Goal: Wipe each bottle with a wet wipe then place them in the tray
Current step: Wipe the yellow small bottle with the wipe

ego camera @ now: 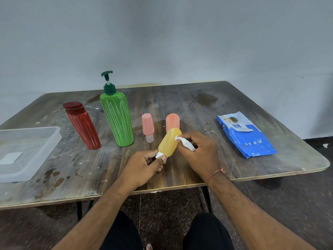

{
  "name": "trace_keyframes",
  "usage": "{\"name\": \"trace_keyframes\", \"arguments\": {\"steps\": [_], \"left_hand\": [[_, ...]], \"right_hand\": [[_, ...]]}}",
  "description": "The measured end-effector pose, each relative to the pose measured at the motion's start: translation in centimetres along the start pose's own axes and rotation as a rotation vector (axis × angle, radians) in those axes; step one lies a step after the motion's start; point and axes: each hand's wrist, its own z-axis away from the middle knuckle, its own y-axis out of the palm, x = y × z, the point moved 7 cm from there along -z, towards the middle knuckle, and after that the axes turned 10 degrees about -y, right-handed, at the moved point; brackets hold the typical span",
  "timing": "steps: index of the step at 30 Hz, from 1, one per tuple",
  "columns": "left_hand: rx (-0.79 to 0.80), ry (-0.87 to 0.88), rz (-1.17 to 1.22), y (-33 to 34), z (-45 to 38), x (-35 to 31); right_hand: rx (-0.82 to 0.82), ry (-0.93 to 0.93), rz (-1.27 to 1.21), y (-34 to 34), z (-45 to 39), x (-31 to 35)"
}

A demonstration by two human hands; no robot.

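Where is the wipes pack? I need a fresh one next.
In the head view, the blue wipes pack lies flat on the table's right side, beyond the right hand.

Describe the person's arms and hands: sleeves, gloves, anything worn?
Both forearms are bare up to the frame edge: no sleeves, no gloves. The left hand shows no ring, watch or band. The right hand has a thin orange-red thread tied round its wrist, knotted on the outer side. No rings are visible.

Single head-worn wide-angle view, looking forward and down, close over table (180, 179), wall behind
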Motion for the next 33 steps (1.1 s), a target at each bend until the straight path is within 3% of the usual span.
{"name": "trace_keyframes", "arguments": {"steps": [4,10,15,22,27,33], "left_hand": [[0.0,-0.016,0.06,0.0,0.2,-0.2],[-0.007,-0.031,0.102,0.0,0.2,-0.3],[-0.005,-0.033,0.092,0.0,0.1,-0.2],[-0.03,-0.041,0.095,-0.1,0.0,0.0],[-0.039,-0.037,0.083,-0.1,0.1,-0.2],[-0.037,-0.017,0.086,0.1,0.4,-0.7]], "right_hand": [[-0.04,0.02,0.037,-0.3,-0.1,-0.4],[0.076,-0.092,-0.024,0.6,0.2,0.3],[0.017,-0.052,0.04,0.3,0.1,0.0],[0.138,-0.226,0.064,1.1,0.4,1.3],[0.043,-0.202,0.127,0.8,0.4,0.7],[0.184,-0.332,0.092,1.4,0.8,2.4]]}}
